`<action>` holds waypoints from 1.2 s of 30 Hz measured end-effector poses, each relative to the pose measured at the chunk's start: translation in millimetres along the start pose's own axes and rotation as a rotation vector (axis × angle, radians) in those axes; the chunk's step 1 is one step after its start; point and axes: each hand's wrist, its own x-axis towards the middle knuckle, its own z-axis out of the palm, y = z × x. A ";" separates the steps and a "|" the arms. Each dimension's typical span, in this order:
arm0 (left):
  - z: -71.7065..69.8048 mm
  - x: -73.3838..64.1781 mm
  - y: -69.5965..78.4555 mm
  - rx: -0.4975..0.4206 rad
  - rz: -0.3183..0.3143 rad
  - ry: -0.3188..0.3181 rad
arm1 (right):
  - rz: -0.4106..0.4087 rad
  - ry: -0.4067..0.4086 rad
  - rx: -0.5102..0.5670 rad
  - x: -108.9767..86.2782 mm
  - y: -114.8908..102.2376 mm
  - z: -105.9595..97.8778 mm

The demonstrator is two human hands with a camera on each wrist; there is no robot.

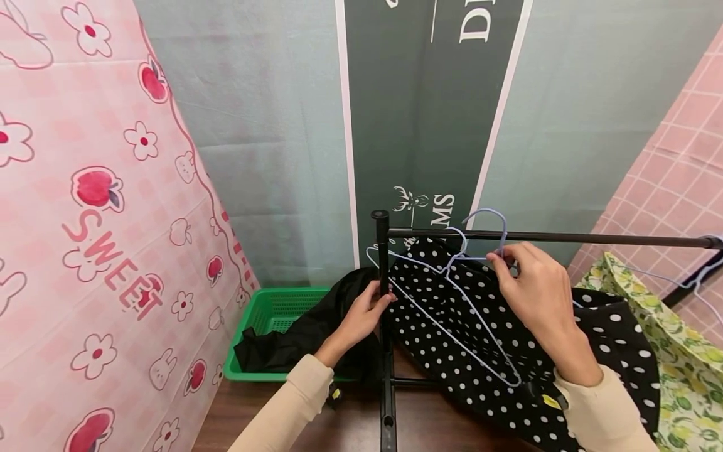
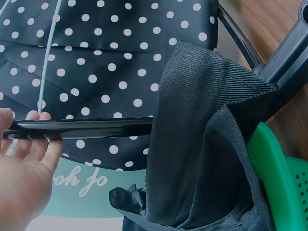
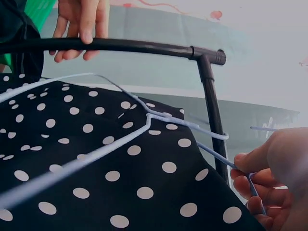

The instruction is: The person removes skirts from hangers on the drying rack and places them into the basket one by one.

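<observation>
My left hand [image 1: 364, 315] grips the black upright post [image 2: 106, 128] of a clothes rack, thumb on one side and fingers on the other. Between the thumb and fingers of my right hand [image 1: 536, 301], the stem of a lavender hanger [image 1: 504, 233] is pinched, its hook above the rail [image 1: 593, 238]. Most of that hanger is hidden by a black polka-dot garment [image 1: 440, 326], which spreads below the rail. A bare lavender hanger [image 1: 480, 314] is hooked over the rail between my hands, in front of the dotted cloth.
A green basket [image 1: 260, 314] stands left of the post, with a black garment [image 1: 294, 342] draped out of it. Lemon-print fabric [image 1: 691, 358] and another hanger [image 1: 706, 273] are at the right. Printed cloth [image 1: 271, 157] forms the back wall.
</observation>
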 end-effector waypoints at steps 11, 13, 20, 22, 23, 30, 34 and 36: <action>0.9 -2.0 0.1 -0.020 0.008 0.017 | 0.057 0.011 -0.024 -0.2 24.9 -0.5; -0.1 -2.1 0.6 -0.007 0.005 0.010 | 0.062 0.019 -0.026 -0.4 28.7 -1.9; -1.9 -0.9 0.3 0.010 0.012 -0.007 | 0.118 0.056 -0.049 -0.8 38.3 -9.2; -2.2 -1.3 1.0 0.013 0.016 -0.009 | 0.139 0.060 -0.047 -1.4 40.4 -11.0; -2.4 -1.5 1.5 0.017 0.016 -0.010 | 0.145 0.062 -0.045 -1.7 41.4 -11.7; -2.7 -3.0 1.1 0.026 0.011 -0.011 | 0.174 0.070 -0.023 -1.8 47.3 -15.4; -2.7 -2.8 0.2 0.010 0.011 -0.016 | 0.175 0.086 -0.011 -2.5 51.1 -15.5; -2.6 -2.6 -0.6 0.004 0.014 -0.015 | 0.169 0.098 -0.010 -2.8 52.8 -15.7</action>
